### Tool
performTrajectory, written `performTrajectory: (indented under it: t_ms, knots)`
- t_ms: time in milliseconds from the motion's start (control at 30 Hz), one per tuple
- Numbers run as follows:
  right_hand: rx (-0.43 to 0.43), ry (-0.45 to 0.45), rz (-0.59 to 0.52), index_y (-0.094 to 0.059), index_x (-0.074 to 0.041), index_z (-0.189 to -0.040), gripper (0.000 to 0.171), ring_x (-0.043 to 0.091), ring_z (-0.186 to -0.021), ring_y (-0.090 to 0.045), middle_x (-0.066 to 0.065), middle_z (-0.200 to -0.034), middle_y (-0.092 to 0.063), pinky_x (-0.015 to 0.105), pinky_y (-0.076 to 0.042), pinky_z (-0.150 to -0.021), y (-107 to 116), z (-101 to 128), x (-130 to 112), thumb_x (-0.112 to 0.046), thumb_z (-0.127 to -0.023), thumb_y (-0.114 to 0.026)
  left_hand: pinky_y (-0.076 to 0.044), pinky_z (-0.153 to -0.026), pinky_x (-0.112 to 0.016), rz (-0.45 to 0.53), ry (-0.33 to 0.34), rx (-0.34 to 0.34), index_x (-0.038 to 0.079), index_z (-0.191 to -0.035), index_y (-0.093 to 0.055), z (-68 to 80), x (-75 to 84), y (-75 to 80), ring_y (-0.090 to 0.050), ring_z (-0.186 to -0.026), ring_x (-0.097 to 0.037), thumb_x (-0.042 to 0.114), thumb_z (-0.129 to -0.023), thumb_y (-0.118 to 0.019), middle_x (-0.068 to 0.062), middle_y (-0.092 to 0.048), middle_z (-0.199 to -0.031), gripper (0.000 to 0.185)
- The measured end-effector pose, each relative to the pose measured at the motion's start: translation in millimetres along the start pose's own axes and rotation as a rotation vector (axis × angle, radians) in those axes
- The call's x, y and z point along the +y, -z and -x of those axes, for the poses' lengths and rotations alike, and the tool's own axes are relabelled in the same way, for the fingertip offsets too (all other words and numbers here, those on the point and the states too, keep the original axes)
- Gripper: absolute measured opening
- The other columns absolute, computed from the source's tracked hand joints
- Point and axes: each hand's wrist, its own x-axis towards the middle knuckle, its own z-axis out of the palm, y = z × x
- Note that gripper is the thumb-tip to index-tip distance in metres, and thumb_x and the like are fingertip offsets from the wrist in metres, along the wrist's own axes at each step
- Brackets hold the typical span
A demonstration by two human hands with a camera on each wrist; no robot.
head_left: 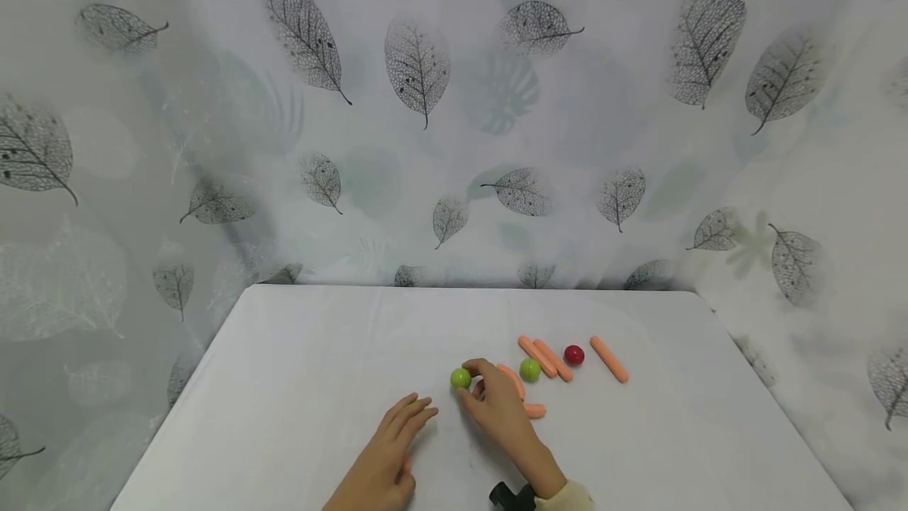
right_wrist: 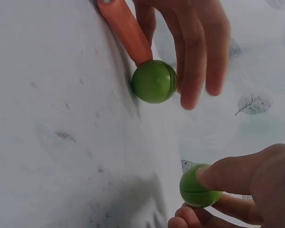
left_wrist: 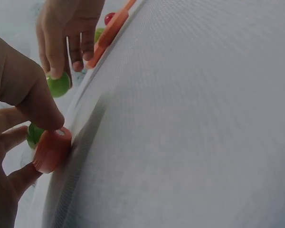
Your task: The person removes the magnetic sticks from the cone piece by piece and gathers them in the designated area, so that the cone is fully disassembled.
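My right hand (head_left: 493, 404) pinches a glossy green ball (head_left: 460, 378) between thumb and fingertips, above the table; a seam line runs round this ball (right_wrist: 195, 186) in the right wrist view. My left hand (head_left: 386, 448) is to its left, low over the table, with the thumb on an orange rod (left_wrist: 52, 151) and a finger on the rod's other side. A second green ball (right_wrist: 154, 81) sits at the end of that rod in the right wrist view, beside the left fingers. From the head view, the left hand hides most of both.
Right of my right hand lie another green ball (head_left: 530, 370), a red ball (head_left: 574, 355) and several loose orange rods (head_left: 608, 359), one of them curved (head_left: 512, 381). The white table (head_left: 319, 353) ends at a leaf-patterned curtain (head_left: 418, 180).
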Motion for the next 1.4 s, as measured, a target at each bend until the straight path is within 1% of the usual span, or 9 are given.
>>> performTrajectory:
  t_ms: [233, 400, 600, 733, 867, 1000, 1167, 1267, 1400]
  knots:
    - [0.055, -0.097, 0.065, -0.068, -0.006, -0.121, 0.034, 0.002, -0.073, -0.051, 0.005, -0.102, -0.071, 0.018, -0.044, -0.062, -2.4, -2.7, 6.0, -0.005, -0.088, -0.076, -0.056, -0.101, -0.043, -0.022, 0.016, 0.035, 0.015, -0.161, -0.034, 0.2, -5.3, -8.5, -0.035, -0.142, -0.021, -0.006, -0.045, -0.061, -0.014, -0.045, -0.154, 0.121]
    - [0.06, -0.068, 0.092, -0.067, -0.003, -0.119, 0.034, 0.002, -0.072, -0.049, -0.001, -0.087, -0.063, 0.019, -0.044, -0.062, -3.9, -0.3, 7.2, -0.001, -0.086, -0.075, -0.055, -0.094, -0.043, -0.117, -0.075, 0.124, 0.007, -0.158, -0.036, 0.3, -10.9, -13.1, -0.04, -0.133, -0.022, -0.001, -0.039, -0.056, -0.017, -0.047, -0.146, 0.121]
    - [0.075, -0.042, 0.107, -0.066, -0.002, -0.12, 0.035, 0.003, -0.074, -0.05, -0.002, -0.085, -0.06, 0.02, -0.044, -0.064, -4.4, 2.2, 5.0, 0.001, -0.085, -0.074, -0.055, -0.092, -0.041, -0.149, -0.08, 0.154, 0.007, -0.156, -0.039, 0.5, -10.3, -9.9, -0.041, -0.131, -0.024, 0.002, -0.04, -0.058, -0.017, -0.048, -0.144, 0.117]
    - [0.062, -0.057, 0.105, -0.065, 0.0, -0.122, 0.038, 0.004, -0.074, -0.051, -0.001, -0.088, -0.062, 0.019, -0.045, -0.064, -2.3, 1.8, 3.9, 0.001, -0.085, -0.075, -0.057, -0.09, -0.038, -0.179, -0.006, 0.157, 0.008, -0.155, -0.041, 1.7, -8.9, -6.6, -0.045, -0.128, -0.023, 0.004, -0.05, -0.068, -0.015, -0.051, -0.143, 0.109]
    - [0.05, -0.082, 0.097, -0.065, 0.001, -0.125, 0.041, 0.005, -0.074, -0.051, 0.002, -0.092, -0.062, 0.019, -0.045, -0.063, 1.1, 2.6, 2.6, 0.001, -0.085, -0.076, -0.054, -0.084, -0.031, -0.212, 0.081, 0.204, 0.007, -0.149, -0.05, 3.4, -10.4, -5.2, -0.052, -0.109, -0.015, 0.008, -0.06, -0.078, -0.008, -0.061, -0.126, 0.094]
    - [0.066, -0.09, 0.113, -0.065, -0.001, -0.125, 0.042, 0.006, -0.076, -0.052, 0.007, -0.101, -0.066, 0.02, -0.045, -0.064, 5.9, 3.2, -0.2, 0.0, -0.085, -0.076, -0.045, -0.075, -0.024, -0.212, 0.138, 0.242, 0.007, -0.14, -0.061, 4.3, -12.0, -5.2, -0.043, -0.091, -0.005, 0.012, -0.068, -0.081, 0.003, -0.062, -0.103, 0.074]
    - [0.073, -0.07, 0.088, -0.066, -0.007, -0.121, 0.034, 0.006, -0.081, -0.054, 0.007, -0.111, -0.067, 0.019, -0.049, -0.067, 14.0, 4.8, -7.8, 0.0, -0.088, -0.073, -0.039, -0.068, -0.02, -0.22, 0.232, 0.189, 0.009, -0.125, -0.069, 5.3, -11.5, -3.5, -0.036, -0.081, -0.002, 0.017, -0.078, -0.08, 0.009, -0.059, -0.092, 0.049]
    - [0.018, 0.003, -0.015, -0.066, -0.009, -0.118, 0.027, 0.006, -0.084, -0.055, 0.006, -0.109, -0.068, 0.019, -0.051, -0.069, 16.8, 6.4, -12.5, -0.001, -0.092, -0.069, -0.036, -0.065, -0.02, -0.198, 0.282, 0.143, 0.01, -0.113, -0.073, 5.6, -10.6, -1.3, -0.035, -0.077, -0.002, 0.017, -0.081, -0.079, 0.007, -0.061, -0.09, 0.033]
    - [-0.16, 0.127, -0.142, -0.065, -0.011, -0.121, 0.021, 0.003, -0.089, -0.057, 0.008, -0.112, -0.07, 0.021, -0.054, -0.074, 13.2, 9.4, -17.3, -0.006, -0.1, -0.064, -0.033, -0.064, -0.02, -0.159, 0.33, 0.109, 0.014, -0.103, -0.073, 5.2, -9.5, 1.1, -0.035, -0.074, -0.002, 0.018, -0.084, -0.078, 0.009, -0.06, -0.087, 0.02]
